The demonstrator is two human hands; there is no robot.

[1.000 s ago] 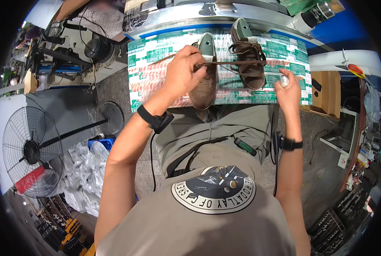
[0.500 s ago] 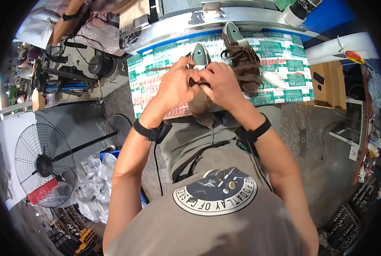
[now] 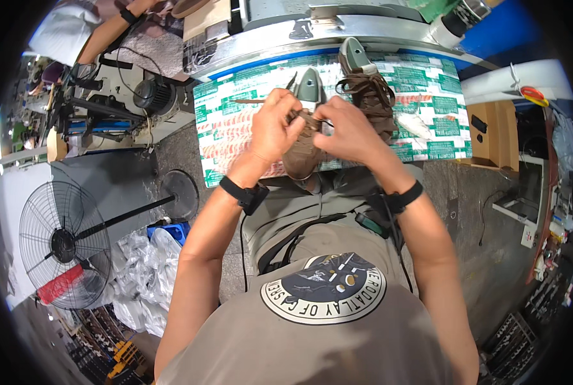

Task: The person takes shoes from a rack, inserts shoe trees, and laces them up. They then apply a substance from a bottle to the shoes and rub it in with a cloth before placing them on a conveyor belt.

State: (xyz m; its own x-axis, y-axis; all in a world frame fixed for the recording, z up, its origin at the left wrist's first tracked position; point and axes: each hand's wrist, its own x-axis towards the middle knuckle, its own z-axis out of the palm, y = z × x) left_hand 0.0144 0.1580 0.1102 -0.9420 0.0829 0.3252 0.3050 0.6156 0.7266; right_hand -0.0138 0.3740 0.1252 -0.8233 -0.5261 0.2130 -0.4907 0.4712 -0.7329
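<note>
A brown shoe (image 3: 302,158) with a green shoe last (image 3: 309,85) inside lies on the table, its toe toward me. At its lacing, my left hand (image 3: 272,133) is closed, thumb and fingers gripping the shoe's eyelet edge. My right hand (image 3: 352,136) pinches at the opposite side of the lacing, on what looks like the shoelace; the fingertips partly hide it. A loose brown lace end (image 3: 250,101) sticks out left of my left hand. Just to the right stands a second brown shoe (image 3: 376,110), laced, with its own green last (image 3: 355,52).
Green-and-white printed tape covers the table (image 3: 225,138). A crumpled white piece (image 3: 414,126) lies right of the second shoe. A metal rail (image 3: 267,46) runs behind. Left are a floor fan (image 3: 63,246), plastic bags (image 3: 142,282) and another person's arm (image 3: 103,40); right, a cardboard box (image 3: 498,138).
My right hand has drawn slightly right, away from the left hand, uncovering more of the shoe's lacing. The left hand stays at the lacing. The view has shifted slightly.
</note>
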